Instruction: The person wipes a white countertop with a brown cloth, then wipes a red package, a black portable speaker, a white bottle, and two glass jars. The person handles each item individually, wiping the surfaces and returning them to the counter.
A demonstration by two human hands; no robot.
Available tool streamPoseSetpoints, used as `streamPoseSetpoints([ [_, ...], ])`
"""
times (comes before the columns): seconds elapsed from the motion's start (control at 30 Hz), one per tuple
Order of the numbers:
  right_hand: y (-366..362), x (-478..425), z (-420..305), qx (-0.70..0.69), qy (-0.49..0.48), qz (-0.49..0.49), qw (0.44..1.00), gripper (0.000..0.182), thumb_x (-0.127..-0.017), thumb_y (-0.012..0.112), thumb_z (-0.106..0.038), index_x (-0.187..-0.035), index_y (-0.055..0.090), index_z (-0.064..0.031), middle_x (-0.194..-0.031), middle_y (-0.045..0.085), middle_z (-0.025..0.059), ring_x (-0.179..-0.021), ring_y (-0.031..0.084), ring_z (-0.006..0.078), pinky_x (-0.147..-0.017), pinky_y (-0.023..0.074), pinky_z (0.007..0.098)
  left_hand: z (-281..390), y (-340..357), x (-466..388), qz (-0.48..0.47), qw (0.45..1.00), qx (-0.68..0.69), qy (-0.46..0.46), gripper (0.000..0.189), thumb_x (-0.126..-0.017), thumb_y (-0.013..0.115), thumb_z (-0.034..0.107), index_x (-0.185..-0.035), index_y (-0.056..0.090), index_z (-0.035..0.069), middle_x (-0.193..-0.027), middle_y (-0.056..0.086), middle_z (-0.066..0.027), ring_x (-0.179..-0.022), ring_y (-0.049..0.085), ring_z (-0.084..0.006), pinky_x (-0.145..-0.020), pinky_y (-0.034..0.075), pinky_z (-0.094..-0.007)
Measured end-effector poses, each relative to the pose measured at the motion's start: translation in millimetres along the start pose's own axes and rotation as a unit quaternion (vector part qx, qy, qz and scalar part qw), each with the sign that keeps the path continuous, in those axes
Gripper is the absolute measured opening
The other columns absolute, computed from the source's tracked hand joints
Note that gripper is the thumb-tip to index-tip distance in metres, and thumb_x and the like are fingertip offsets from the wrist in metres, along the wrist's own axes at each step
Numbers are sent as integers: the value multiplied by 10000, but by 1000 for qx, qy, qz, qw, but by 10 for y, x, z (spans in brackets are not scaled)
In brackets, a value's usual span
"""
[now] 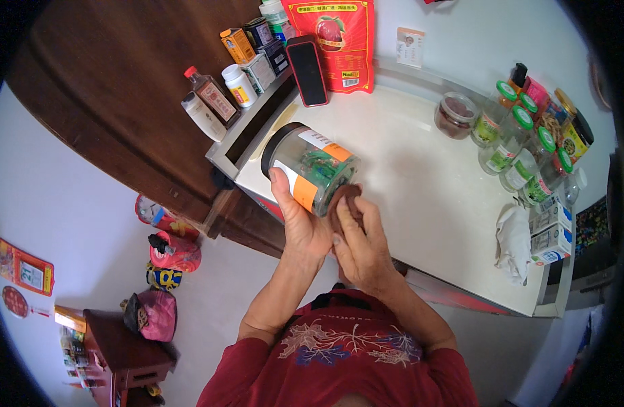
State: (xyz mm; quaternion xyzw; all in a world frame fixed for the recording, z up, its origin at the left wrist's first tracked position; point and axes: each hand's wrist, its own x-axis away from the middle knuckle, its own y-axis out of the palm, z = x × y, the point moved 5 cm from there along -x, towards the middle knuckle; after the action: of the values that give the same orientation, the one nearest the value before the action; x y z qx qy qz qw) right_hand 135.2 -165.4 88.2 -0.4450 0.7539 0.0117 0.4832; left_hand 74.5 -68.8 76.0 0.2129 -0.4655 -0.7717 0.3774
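Note:
A clear jar (312, 165) with a black lid lies tilted in my left hand (304, 224), above the near edge of the white tabletop. Green wrapped pieces show through its wall, and an orange and white label (297, 185) wraps its side. The lid points up and left, away from my right hand. My right hand (360, 244) presses a brown cloth (345, 206) against the jar's bottom end. Part of the cloth hangs down between my wrists. My left fingers are mostly hidden behind the jar.
At the back stand a phone (308, 71) and a red pouch (337, 46). Several green-lidded glass jars (500, 152), a tub of dark pieces (455, 116), a white cloth (514, 244) and cartons (551, 239) line the right. Bottles (215, 96) crowd the left ledge.

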Motion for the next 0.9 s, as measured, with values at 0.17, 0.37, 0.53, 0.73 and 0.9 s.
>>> streamPoseSetpoints([
  [0.17,-112,23,-58,-121,-9,-37,992,488,-762,639,13,-1238,546,69,-1182,460,222,-1039,522,331,-892,459,384,-4,55,-2,58,998,-1,-18,939,-723,546,794,-1310,460,68,-1210,570,-107,-1093,573,-284,-953,488,-459],
  [0.37,-261,-238,3,36,-42,83,995,563,-798,609,46,-1343,491,-32,-1336,322,229,-1169,430,349,-980,400,414,-88,111,-121,12,996,80,-31,829,-787,561,717,-1277,489,51,-1202,585,-116,-1073,587,-258,-952,497,-405],
  [0.53,-24,-188,40,127,-120,133,976,478,-750,692,-31,-1221,634,-83,-1292,400,134,-1143,411,314,-988,402,408,-133,133,-195,-16,996,51,-67,847,-777,541,747,-1231,522,32,-1129,609,-118,-1009,603,-247,-902,513,-381],
  [0.73,-38,-130,74,124,-118,93,981,422,-734,689,-42,-1154,673,-82,-1253,447,83,-1110,446,267,-945,442,367,-218,140,-218,-15,990,76,-120,902,-742,520,798,-1223,527,35,-1132,595,-136,-990,599,-271,-868,523,-408],
  [0.9,-98,-105,91,78,-110,70,988,418,-666,691,-28,-1080,686,-91,-1151,531,69,-974,534,262,-822,506,345,-152,90,-242,-4,988,67,-138,897,-722,585,768,-1258,509,53,-1158,586,-147,-1008,591,-311,-915,513,-472],
])
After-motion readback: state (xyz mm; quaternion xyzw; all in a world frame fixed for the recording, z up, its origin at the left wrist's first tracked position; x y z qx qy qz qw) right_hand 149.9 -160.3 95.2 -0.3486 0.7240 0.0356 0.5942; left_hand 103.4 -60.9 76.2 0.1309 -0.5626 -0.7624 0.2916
